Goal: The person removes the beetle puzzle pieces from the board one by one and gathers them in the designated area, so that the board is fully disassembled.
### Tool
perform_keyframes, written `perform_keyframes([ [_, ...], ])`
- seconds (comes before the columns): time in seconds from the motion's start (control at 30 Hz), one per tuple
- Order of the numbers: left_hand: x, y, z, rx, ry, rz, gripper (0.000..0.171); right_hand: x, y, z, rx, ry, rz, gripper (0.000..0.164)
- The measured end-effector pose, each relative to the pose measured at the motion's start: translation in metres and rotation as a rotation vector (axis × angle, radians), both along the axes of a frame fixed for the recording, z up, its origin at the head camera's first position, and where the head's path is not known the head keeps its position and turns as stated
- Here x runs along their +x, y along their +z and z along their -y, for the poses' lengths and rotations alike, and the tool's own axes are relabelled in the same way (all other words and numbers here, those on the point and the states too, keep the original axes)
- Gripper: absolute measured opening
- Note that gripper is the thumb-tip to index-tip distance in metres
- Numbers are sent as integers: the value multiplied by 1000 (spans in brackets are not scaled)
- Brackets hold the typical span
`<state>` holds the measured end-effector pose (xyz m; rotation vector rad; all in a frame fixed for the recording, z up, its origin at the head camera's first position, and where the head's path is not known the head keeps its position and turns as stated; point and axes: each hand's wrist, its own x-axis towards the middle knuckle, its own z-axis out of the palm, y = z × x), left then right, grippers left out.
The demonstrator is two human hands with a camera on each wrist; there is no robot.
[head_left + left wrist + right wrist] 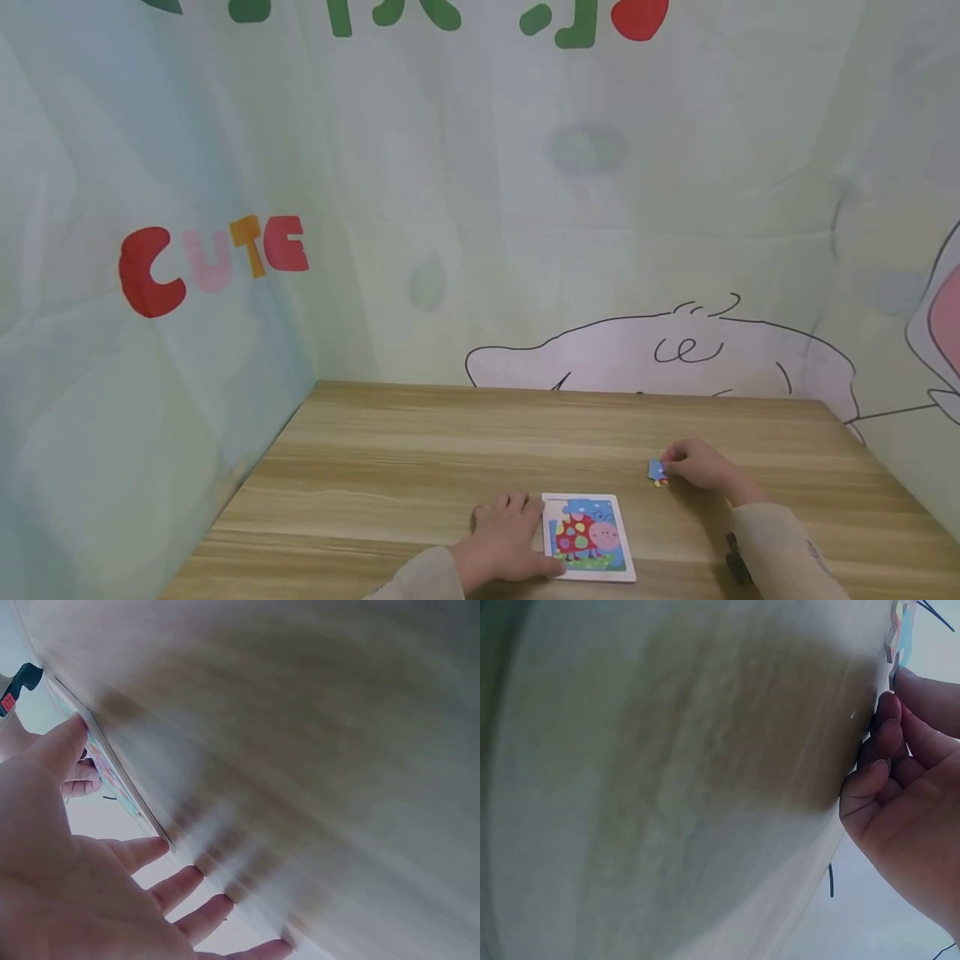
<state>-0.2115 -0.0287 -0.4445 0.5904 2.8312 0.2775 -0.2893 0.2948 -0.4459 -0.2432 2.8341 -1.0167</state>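
A framed jigsaw puzzle (624, 533) lies near the table's front edge, with a red, spotted ladybird picture and a pale gap at its upper left. My left hand (504, 537) spreads its fingers along the left side of the frame; its thumb is at the lower left corner and the index fingertip near the upper left one. Farther back and to the right, my right hand (699, 465) pinches a small blue jigsaw piece (656, 472) with yellow and red bits between thumb and fingers. In the right wrist view that piece (905, 637) stands edge-on beyond the thumb tip.
The wooden table (420, 442) reaches back to a printed cloth backdrop (450, 167) with coloured letters and a cartoon outline. A small black object (737, 560) shows beside the right sleeve (783, 542).
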Motion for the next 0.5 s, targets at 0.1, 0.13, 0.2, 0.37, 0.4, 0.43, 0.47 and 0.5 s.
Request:
perform_keyframes([
  [0.1, 0, 0, 0, 5, 4, 5, 85, 0, 0, 1, 7, 6, -3, 8],
  [0.13, 0, -1, 0, 6, 4, 5, 84, -1, -1, 1, 12, 10, -5, 8],
  [0.2, 0, -1, 1, 8, 6, 5, 83, 0, -1, 2, 13, 15, -10, 7],
  [0.37, 0, -2, 1, 19, 7, 10, 84, 0, -2, 3, 14, 13, -14, 6],
  [0.4, 0, -3, 1, 20, 6, 12, 85, 0, -2, 3, 14, 11, -12, 7],
  [0.43, 0, -3, 1, 22, 5, 14, 86, 0, -3, 3, 17, 5, -11, 7],
  [0.47, 0, -3, 1, 23, 4, 13, 87, 0, -2, 3, 18, 1, -8, 7],
  [0.5, 0, -3, 1, 22, 2, 12, 86, 0, -3, 3, 20, -1, -5, 7],
])
